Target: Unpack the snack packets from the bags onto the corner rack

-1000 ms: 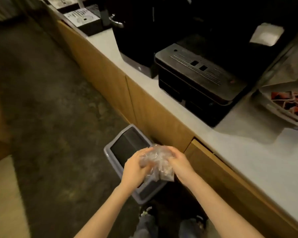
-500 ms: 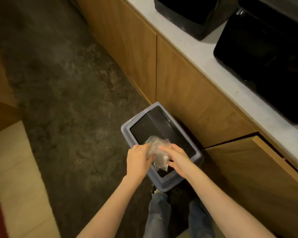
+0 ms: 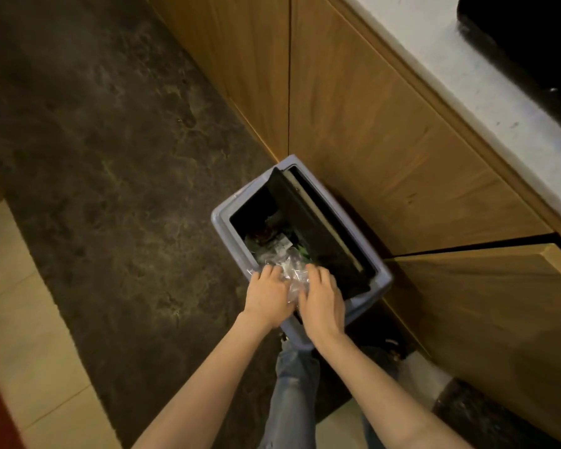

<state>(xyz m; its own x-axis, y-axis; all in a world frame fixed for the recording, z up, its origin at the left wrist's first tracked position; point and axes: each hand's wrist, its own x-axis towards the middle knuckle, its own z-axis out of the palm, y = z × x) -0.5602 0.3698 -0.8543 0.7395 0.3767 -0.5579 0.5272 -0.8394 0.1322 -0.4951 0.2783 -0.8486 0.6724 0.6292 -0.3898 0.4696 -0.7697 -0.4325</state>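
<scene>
While both hands press a crumpled clear plastic bag [image 3: 292,270] down into the opening of the grey bin [image 3: 222,228], the bin's dark swing flap [image 3: 305,215] stands tipped inward. Left hand [image 3: 266,298] and right hand [image 3: 321,298] sit side by side at the bin's near rim, fingers curled over the wad and gripping it between them. Bag looks empty, though crumpling hides its inside. Other rubbish shows beneath it. Bin stands on dark mottled floor, close against wooden cabinet fronts [image 3: 386,131] under a pale countertop [image 3: 467,76]. Corner rack and snack packets not in view. Risks, as judged: springy film may puff back up and jam the flap or spill over the rim once released; the flap could swing shut on fingers; a packet left unnoticed inside would be thrown away.
</scene>
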